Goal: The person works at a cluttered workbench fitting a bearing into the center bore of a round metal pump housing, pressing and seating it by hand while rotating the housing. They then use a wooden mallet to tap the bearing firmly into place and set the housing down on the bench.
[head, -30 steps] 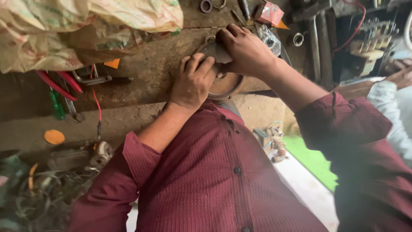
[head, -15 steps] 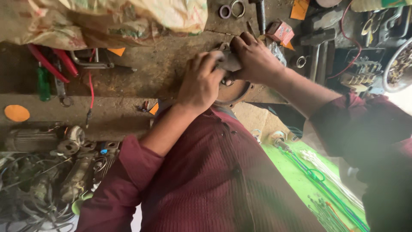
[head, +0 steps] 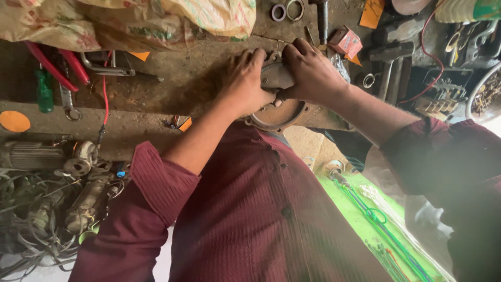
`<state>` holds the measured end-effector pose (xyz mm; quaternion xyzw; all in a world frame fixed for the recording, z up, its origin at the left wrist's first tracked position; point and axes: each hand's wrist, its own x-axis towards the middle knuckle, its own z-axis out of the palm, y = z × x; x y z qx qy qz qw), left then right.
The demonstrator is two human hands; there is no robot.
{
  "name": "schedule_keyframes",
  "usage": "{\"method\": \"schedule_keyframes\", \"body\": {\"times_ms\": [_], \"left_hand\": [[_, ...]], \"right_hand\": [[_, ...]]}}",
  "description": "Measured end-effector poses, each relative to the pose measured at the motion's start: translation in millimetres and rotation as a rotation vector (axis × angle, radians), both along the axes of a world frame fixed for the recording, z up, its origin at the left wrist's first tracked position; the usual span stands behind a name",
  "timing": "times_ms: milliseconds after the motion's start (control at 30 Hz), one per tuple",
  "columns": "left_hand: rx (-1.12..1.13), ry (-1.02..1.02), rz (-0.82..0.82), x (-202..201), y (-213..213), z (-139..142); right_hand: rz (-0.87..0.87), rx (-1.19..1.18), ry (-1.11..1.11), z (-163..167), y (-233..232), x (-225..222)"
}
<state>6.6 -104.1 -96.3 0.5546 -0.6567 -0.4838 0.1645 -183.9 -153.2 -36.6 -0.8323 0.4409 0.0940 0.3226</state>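
Both my hands, left [head: 245,83] and right [head: 312,73], are closed round the rusty round metal housing [head: 276,112] at upper centre, on the bench [head: 156,125] edge. Vs. a sec ago my grip's unchanged; only the view has shifted, so I judge the part's being pressed steady.

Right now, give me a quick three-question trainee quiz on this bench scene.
1. True or false: both hands grip the same rusty round metal part.
2. What lies nearest the red-handled pliers? A) green-handled screwdriver B) small red box C) orange disc
3. Which hand is closer to the small red box?

Key: 1 true. 2 A. 3 right hand; the left hand sits on the part's other side.
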Motion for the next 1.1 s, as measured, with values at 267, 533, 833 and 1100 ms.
{"method": "schedule_keyframes", "body": {"times_ms": [267,533,833,1100], "left_hand": [[-0.030,0.058,0.060,-4,6,-12],[-0.119,0.048,0.052,-5,3,-10],[-0.047,-0.003,-0.061,-6,-2,-4],[0.037,-0.158,-0.206,1,-11,12]], "right_hand": [[-0.092,0.085,0.020,-8,-2,-3],[-0.113,0.050,0.061,-11,1,3],[0.031,-0.098,0.137,-8,8,7],[-0.425,-0.252,-0.186,52,57,-23]]}}
